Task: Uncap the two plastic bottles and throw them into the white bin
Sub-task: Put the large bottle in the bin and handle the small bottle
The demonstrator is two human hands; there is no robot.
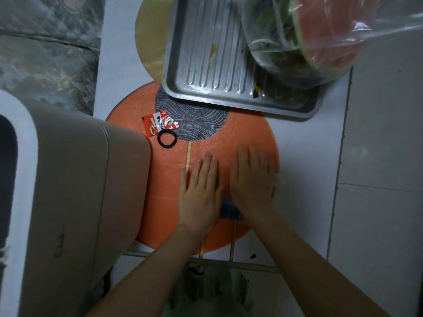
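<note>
My left hand (pixel 199 191) lies flat with straight fingers on a round orange mat (pixel 160 202). Beside it, my right hand (pixel 253 179) lies flat too, fingers straight. Between and partly under the two hands shows a clear plastic bottle with a blue label (pixel 229 208); most of it is hidden, and its cap is out of sight. A faint clear edge shows by my right hand's outer side. I cannot see a second bottle. The white bin (pixel 68 191) stands at the left, its dark opening at the frame's edge.
On the mat lie a red sachet (pixel 159 125), a black hair band (pixel 167 139) and thin wooden sticks (pixel 188 156). A metal tray (pixel 206 65) sits behind, with a clear bag of watermelon rind and scraps (pixel 309 35) on it. White tiled floor (pixel 377 156) lies to the right.
</note>
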